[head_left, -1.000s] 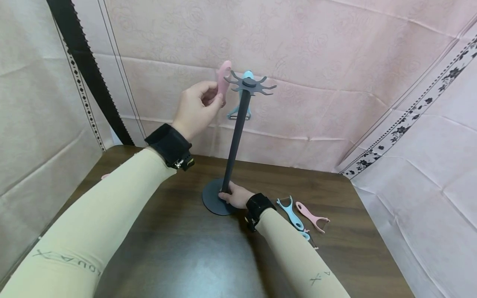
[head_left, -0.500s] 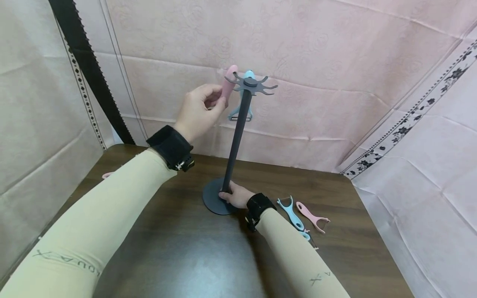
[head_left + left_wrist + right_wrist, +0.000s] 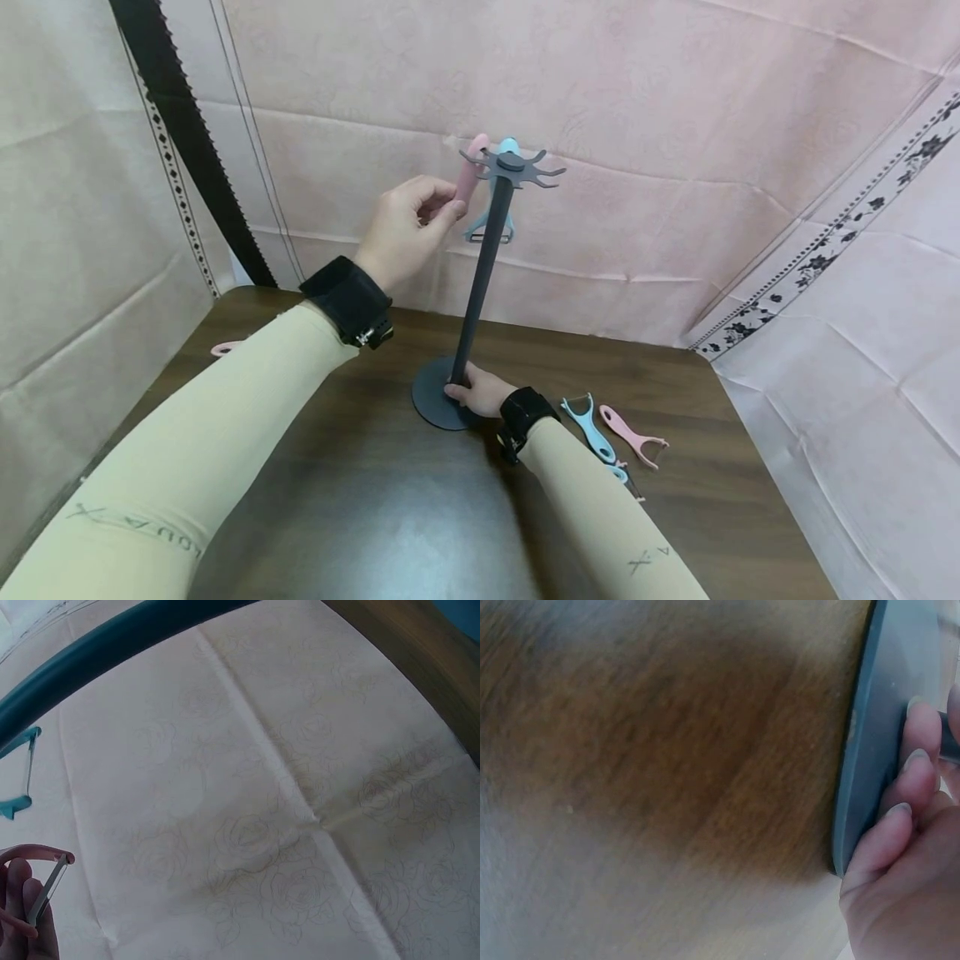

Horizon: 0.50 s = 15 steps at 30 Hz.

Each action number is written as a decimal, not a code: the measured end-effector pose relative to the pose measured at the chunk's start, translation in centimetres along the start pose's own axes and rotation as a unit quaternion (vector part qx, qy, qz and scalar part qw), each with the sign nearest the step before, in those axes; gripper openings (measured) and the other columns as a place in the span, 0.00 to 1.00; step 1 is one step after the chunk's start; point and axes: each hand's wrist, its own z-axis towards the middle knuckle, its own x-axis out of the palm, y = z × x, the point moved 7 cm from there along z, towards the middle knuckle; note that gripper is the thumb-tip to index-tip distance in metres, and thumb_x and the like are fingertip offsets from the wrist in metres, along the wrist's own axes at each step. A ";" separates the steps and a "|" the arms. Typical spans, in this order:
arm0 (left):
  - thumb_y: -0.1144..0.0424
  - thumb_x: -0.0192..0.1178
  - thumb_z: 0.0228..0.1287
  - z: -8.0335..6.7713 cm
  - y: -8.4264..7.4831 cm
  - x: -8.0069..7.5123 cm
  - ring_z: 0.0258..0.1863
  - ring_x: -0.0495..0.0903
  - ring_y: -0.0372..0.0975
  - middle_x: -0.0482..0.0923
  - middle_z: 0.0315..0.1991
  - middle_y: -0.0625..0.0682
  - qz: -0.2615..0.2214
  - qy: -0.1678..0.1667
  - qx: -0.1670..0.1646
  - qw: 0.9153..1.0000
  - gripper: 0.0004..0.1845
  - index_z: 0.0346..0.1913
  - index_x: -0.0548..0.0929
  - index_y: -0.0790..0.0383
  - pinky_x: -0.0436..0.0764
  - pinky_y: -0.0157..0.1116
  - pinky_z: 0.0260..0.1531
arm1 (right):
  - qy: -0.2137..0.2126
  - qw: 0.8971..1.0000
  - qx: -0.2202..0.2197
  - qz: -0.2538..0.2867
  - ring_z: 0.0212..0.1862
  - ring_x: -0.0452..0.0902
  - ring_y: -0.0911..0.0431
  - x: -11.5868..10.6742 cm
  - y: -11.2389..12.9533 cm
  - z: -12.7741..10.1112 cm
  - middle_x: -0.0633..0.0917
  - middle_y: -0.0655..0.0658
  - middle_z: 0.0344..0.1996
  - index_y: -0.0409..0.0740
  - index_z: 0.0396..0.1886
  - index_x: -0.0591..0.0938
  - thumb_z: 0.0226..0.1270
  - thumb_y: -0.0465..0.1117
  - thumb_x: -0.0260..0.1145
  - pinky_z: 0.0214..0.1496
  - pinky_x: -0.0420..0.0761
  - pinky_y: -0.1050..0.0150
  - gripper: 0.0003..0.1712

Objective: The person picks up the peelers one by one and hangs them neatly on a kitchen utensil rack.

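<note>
The pink plastic Y-shaped peeler [image 3: 469,169] is up at the top of the dark grey metal hanging stand [image 3: 480,275], right at one of the hooks on the star-shaped head, just left of the pole. The left hand [image 3: 405,225] has it pinched by the handle, fingers curled round the lower part, with the rounded end poking up beside the hook. From the left wrist view you can see the peeler's blade end between the fingertips [image 3: 30,900], with the pink rose-patterned cloth [image 3: 285,825] behind it. Can't tell whether the peeler is actually resting on the hook or just next to it.

A light blue plastic peeler [image 3: 497,218] hangs from the far side of the same stand head, just behind the pole.

The right hand [image 3: 480,392] is down at the bottom, fingers wrapped round the pole where it meets the round base, which sits on the dark brown wooden table [image 3: 360,508]. The right wrist view shows the fingers [image 3: 907,787] lying against the base rim.

To the right of that wrist, a second blue peeler [image 3: 592,429] and a second pink peeler [image 3: 633,433] lie side by side on the table. Another pink piece [image 3: 225,347] sits near the table's left edge.
</note>
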 end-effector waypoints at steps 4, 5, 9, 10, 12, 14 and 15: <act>0.61 0.59 0.69 -0.2 -0.1 0.5 0.32 0.73 0.34 0.80 0.38 0.47 -0.006 0.006 0.000 1.000 0.09 0.46 0.83 0.62 0.73 0.32 0.35 | 0.000 1.000 0.002 0.001 0.46 0.77 0.54 0.0 0.0 -0.1 0.81 0.49 0.42 0.50 0.53 0.72 0.76 0.49 0.55 0.52 0.74 0.56 0.13; 0.61 0.59 0.69 -0.3 -0.1 0.6 0.32 0.73 0.34 0.79 0.38 0.46 -0.009 0.007 -0.003 1.000 0.09 0.45 0.83 0.61 0.73 0.32 0.35 | 0.001 1.000 0.003 0.002 0.46 0.77 0.54 -0.1 0.0 -0.1 0.81 0.49 0.42 0.50 0.53 0.72 0.76 0.49 0.55 0.52 0.74 0.56 0.13; 0.60 0.59 0.69 -0.5 -0.1 0.7 0.32 0.73 0.34 0.79 0.38 0.46 -0.021 0.006 -0.014 1.000 0.08 0.44 0.82 0.60 0.74 0.31 0.35 | 0.007 1.000 0.004 0.004 0.46 0.77 0.53 -0.1 0.1 0.0 0.81 0.49 0.42 0.51 0.54 0.72 0.75 0.50 0.55 0.53 0.74 0.54 0.14; 0.60 0.60 0.69 -0.5 -0.1 0.7 0.32 0.73 0.34 0.79 0.38 0.46 -0.025 0.006 -0.015 1.000 0.08 0.44 0.82 0.60 0.75 0.31 0.36 | 0.007 1.000 0.003 0.004 0.46 0.77 0.53 -0.2 0.1 0.0 0.81 0.50 0.42 0.51 0.54 0.72 0.75 0.50 0.55 0.53 0.73 0.54 0.14; 0.60 0.60 0.68 -0.5 -0.1 0.6 0.33 0.74 0.34 0.80 0.38 0.46 -0.031 0.006 -0.015 0.999 0.08 0.43 0.83 0.61 0.75 0.32 0.36 | 0.006 1.000 0.003 0.002 0.46 0.77 0.54 -0.2 0.1 0.0 0.81 0.50 0.42 0.52 0.54 0.72 0.75 0.50 0.55 0.52 0.74 0.55 0.14; 0.60 0.61 0.67 -0.5 -0.1 0.5 0.34 0.75 0.34 0.80 0.38 0.47 -0.031 0.004 -0.012 0.999 0.08 0.41 0.83 0.61 0.77 0.31 0.40 | 0.006 1.000 0.003 0.006 0.46 0.77 0.54 -0.1 0.0 0.1 0.81 0.50 0.42 0.52 0.55 0.72 0.75 0.50 0.55 0.52 0.74 0.55 0.14; 0.60 0.62 0.67 -0.5 0.0 0.5 0.35 0.76 0.34 0.80 0.37 0.48 -0.031 0.003 -0.010 0.999 0.08 0.41 0.83 0.62 0.77 0.32 0.42 | 0.006 1.000 0.003 0.010 0.46 0.77 0.54 0.0 -0.1 0.1 0.81 0.50 0.42 0.51 0.55 0.72 0.75 0.50 0.55 0.52 0.74 0.55 0.14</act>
